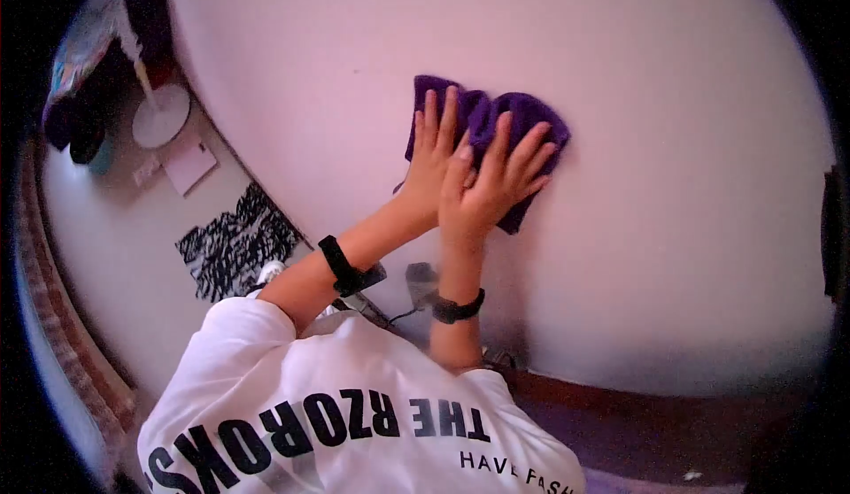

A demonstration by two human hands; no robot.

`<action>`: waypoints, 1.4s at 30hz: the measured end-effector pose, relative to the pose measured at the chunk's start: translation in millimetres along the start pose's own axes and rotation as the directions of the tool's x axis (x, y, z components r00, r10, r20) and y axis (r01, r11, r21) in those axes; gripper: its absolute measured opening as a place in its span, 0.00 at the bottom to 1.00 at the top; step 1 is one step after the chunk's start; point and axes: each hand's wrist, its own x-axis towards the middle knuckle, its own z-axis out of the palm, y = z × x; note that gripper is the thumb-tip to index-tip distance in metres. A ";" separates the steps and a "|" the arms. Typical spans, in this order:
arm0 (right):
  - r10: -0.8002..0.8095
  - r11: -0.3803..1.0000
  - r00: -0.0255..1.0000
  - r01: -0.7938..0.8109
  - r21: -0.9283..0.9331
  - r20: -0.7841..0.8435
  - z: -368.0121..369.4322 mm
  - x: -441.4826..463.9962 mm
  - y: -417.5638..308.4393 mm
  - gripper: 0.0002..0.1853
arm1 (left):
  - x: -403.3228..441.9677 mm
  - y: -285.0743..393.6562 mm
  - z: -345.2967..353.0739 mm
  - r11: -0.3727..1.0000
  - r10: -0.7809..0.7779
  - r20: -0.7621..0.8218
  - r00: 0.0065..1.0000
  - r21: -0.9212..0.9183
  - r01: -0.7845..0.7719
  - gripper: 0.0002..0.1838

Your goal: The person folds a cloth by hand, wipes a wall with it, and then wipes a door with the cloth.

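Wearing a white T-shirt (372, 352), the person reaches both arms forward. Its large black capitals, upside down from this view, seem to read "THE RZOROKS"; a smaller line, partly cut off, begins "HAVE FASH". Dark wristbands (335, 262) circle both wrists. The left hand (432, 165) lies flat on a purple cloth (481, 120), fingers stretched out; the right hand (489, 184) presses beside it, fingers spread wide, thumb overlapping the left hand. Under their palms the cloth, rumpled between them, sits against a pale wall (664, 158). A blurred grey box-like thing (421, 283) shows between the forearms. Past the left arm, a black-and-white patterned mat (235, 242) lies on the floor (124, 246). Farther off are a flat pinkish item (189, 170), its dark marking too small to read, and a round white base (163, 119) bearing a pale post. Nearby stands a teal container (100, 159), something dark at its top; its contents cannot be made out.
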 end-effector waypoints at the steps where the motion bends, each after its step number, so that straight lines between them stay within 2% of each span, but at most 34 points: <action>1: 0.016 1.000 0.997 -0.016 0.003 -0.076 -17.8 -8.4 8.1 0.26 | -3.8 21.7 -5.1 0.999 0.049 0.032 0.998 -0.003 -0.049 0.30; 5: 0.075 0.996 0.980 -0.082 -0.028 -0.186 -50.0 -21.8 18.8 0.27 | -7.4 52.5 -8.9 0.988 0.146 0.030 0.989 0.053 -0.147 0.30; 6: 0.092 0.993 0.985 -0.102 -0.062 -0.149 -51.4 -28.9 17.9 0.28 | -14.4 51.9 -5.2 0.984 0.154 0.024 0.988 0.087 -0.156 0.30; 7: 0.113 0.988 0.988 -0.123 -0.093 -0.109 -50.7 -37.2 18.0 0.28 | -21.7 51.0 -4.0 0.986 0.131 0.095 0.987 0.086 -0.140 0.27; 8: 0.139 0.984 0.982 -0.151 -0.096 -0.125 -46.8 -46.0 22.3 0.28 | -29.7 47.7 2.3 0.975 0.189 0.024 0.982 0.112 -0.191 0.30; 12: 0.208 0.976 0.974 -0.213 -0.052 -0.095 -15.5 -62.6 22.1 0.28 | -41.7 23.8 10.6 0.972 0.204 0.102 0.974 0.097 -0.214 0.29; 16: 0.178 0.984 0.984 -0.179 -0.028 -0.033 6.2 -74.1 18.5 0.28 | -57.3 -3.1 22.8 0.969 0.189 0.131 0.973 0.133 -0.206 0.29; 19: 0.162 0.987 0.982 -0.162 -0.006 0.101 19.6 -83.9 12.4 0.27 | -71.9 -24.7 33.1 0.975 0.180 0.043 0.983 0.125 -0.184 0.29; 20: 0.162 0.987 0.982 -0.163 -0.003 0.099 23.3 -87.5 10.2 0.27 | -78.3 -33.3 32.1 0.975 0.181 0.043 0.983 0.127 -0.185 0.29; 22: 0.106 0.994 0.984 -0.108 0.008 0.142 29.4 -92.6 2.0 0.28 | -84.3 -37.8 17.0 0.988 0.125 0.229 0.965 0.061 -0.143 0.30; 23: 0.108 0.993 0.984 -0.114 0.040 0.141 33.9 -97.1 -0.3 0.27 | -87.3 -41.7 19.8 0.983 0.107 0.263 0.959 0.119 -0.143 0.31; 27: 0.088 0.991 0.990 -0.098 0.087 0.112 14.5 -90.1 -4.4 0.26 | -79.6 -25.2 7.9 0.992 0.114 0.198 0.974 0.026 -0.121 0.31; 28: 0.064 0.995 0.995 -0.070 0.073 0.071 7.9 -81.4 -0.9 0.25 | -73.1 -18.2 9.9 0.991 0.088 0.104 0.991 -0.114 -0.076 0.31; 31: 0.048 0.996 0.999 -0.049 0.068 0.010 -20.4 -54.2 5.8 0.25 | -40.5 8.7 -1.5 0.990 0.113 0.134 0.985 -0.105 -0.099 0.30; 35: 0.130 0.991 0.985 -0.128 0.025 -0.109 -51.9 -35.6 19.1 0.27 | -4.8 46.2 -13.4 0.964 0.265 0.165 0.950 -0.035 -0.263 0.30; 37: 0.197 0.980 0.972 -0.199 0.000 -0.125 -66.3 -44.6 19.1 0.28 | -5.2 56.0 -17.0 0.939 0.337 0.199 0.920 0.006 -0.345 0.31; 42: 0.309 0.948 0.928 -0.318 -0.014 -0.207 -61.1 -83.8 30.5 0.30 | -43.0 60.3 3.9 0.904 0.401 0.312 0.861 0.018 -0.427 0.27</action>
